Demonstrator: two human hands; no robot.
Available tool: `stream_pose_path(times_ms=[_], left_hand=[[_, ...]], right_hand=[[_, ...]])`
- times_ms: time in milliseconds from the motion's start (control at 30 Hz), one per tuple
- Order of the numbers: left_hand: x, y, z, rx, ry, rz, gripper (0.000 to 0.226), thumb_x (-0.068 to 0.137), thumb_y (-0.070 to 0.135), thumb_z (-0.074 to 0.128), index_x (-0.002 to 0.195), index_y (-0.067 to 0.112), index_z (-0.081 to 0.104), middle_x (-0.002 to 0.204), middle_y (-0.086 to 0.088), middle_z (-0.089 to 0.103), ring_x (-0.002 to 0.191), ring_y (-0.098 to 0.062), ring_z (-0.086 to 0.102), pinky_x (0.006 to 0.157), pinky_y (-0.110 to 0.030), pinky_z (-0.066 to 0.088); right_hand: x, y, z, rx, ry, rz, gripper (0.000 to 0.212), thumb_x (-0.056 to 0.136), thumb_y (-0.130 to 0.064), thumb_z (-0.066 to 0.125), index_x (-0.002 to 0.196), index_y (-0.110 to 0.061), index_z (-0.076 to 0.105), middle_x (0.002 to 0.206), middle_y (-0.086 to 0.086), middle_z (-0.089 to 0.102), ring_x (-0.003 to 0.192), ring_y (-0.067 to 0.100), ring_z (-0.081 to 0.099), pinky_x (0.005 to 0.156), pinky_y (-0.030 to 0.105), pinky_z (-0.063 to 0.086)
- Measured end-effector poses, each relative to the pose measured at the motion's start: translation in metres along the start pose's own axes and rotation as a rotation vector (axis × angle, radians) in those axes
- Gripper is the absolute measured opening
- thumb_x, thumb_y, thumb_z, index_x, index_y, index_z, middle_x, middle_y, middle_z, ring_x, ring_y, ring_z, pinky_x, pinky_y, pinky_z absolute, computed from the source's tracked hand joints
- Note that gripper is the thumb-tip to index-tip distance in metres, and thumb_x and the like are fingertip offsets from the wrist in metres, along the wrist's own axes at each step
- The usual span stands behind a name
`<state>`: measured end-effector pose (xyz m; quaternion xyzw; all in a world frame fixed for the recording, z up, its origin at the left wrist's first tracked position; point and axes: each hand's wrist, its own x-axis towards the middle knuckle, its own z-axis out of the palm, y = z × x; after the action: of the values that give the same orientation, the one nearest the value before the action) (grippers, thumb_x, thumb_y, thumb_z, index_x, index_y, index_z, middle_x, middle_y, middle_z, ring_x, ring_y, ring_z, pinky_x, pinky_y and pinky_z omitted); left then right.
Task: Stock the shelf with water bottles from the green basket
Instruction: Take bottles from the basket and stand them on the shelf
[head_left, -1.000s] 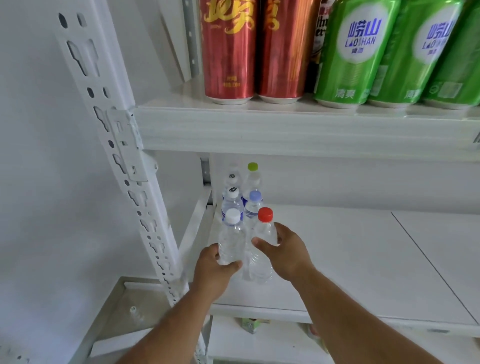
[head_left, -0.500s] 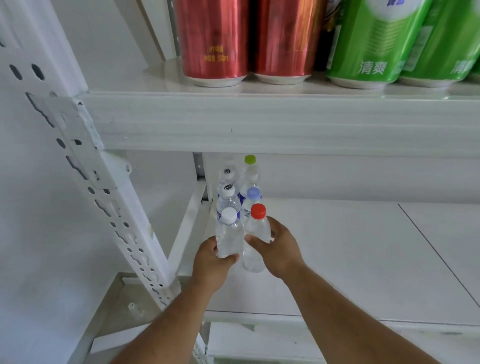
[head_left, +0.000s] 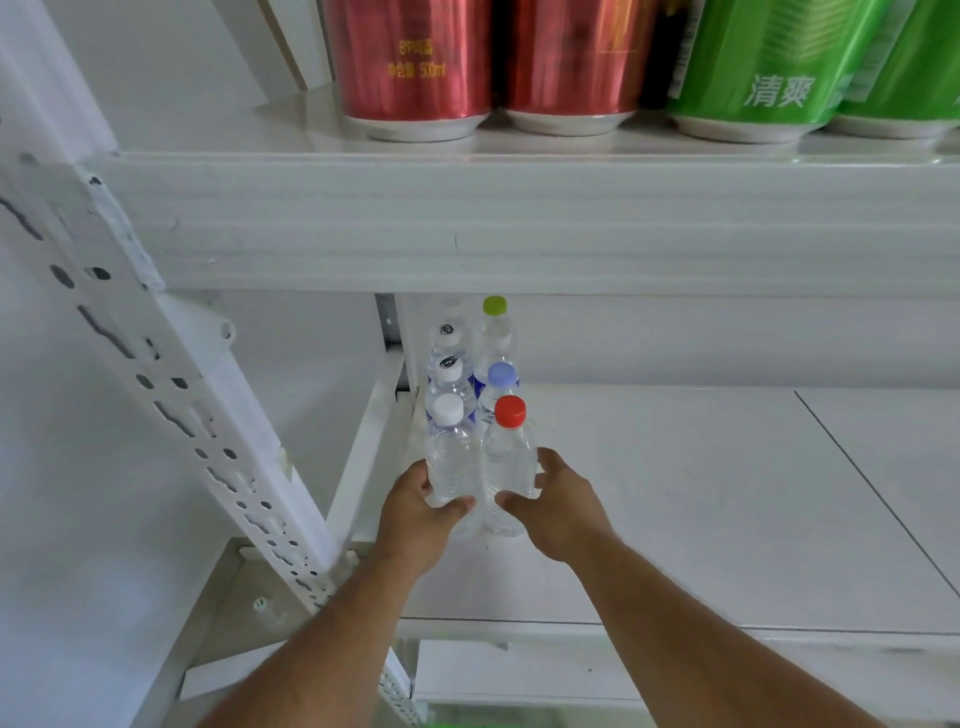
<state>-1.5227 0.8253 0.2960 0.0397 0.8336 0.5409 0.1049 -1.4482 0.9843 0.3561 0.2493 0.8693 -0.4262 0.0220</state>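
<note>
Down on the white shelf (head_left: 675, 493), the left hand (head_left: 415, 519) grips a white-capped water bottle (head_left: 451, 457) and the right hand (head_left: 563, 512) grips a red-capped water bottle (head_left: 509, 457) — both upright, side by side, touching. Behind them stand more bottles in two rows, one blue-capped (head_left: 500, 382), one green-capped (head_left: 494, 322). Overhead sit red cans (head_left: 415, 67) and green cans (head_left: 763, 67).

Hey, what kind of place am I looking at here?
Probably a shop or stockroom: a white metal shelf rack, rows of drink cans above, and water bottles lined up below.
</note>
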Motion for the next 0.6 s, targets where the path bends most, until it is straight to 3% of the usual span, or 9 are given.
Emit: stream_pose_path(times_ms=[267, 433, 600], left_hand=[[-0.007, 0.003, -0.001, 0.042, -0.034, -0.023, 0.062, 0.078, 0.025, 0.08, 0.132, 0.03, 0.05, 0.125, 0.01, 0.059, 0.118, -0.012, 0.053, 0.091, -0.028, 0.044], [-0.025, 0.004, -0.009, 0.052, -0.065, -0.09, 0.081, 0.081, 0.026, 0.076, 0.149, 0.025, 0.032, 0.149, 0.004, 0.043, 0.136, -0.016, 0.043, 0.11, -0.037, 0.04], [-0.053, -0.001, -0.016, 0.2, -0.113, -0.096, 0.083, 0.086, 0.032, 0.068, 0.154, 0.02, 0.021, 0.154, -0.003, 0.035, 0.139, -0.02, 0.039, 0.109, -0.032, 0.037]], right_hand=[[-0.007, 0.001, -0.001, 0.059, -0.029, -0.003, 0.066, 0.088, -0.035, 0.071, 0.146, -0.027, 0.04, 0.134, -0.002, 0.059, 0.095, 0.015, 0.055, 0.079, 0.03, 0.053], [-0.019, 0.005, 0.002, 0.052, -0.067, 0.047, 0.068, 0.09, -0.032, 0.068, 0.149, -0.021, 0.036, 0.139, 0.003, 0.056, 0.116, 0.021, 0.06, 0.086, 0.028, 0.048], [-0.044, 0.01, 0.006, -0.007, -0.077, 0.087, 0.073, 0.093, -0.036, 0.064, 0.154, -0.016, 0.027, 0.144, 0.006, 0.052, 0.125, 0.023, 0.056, 0.096, 0.029, 0.045]])
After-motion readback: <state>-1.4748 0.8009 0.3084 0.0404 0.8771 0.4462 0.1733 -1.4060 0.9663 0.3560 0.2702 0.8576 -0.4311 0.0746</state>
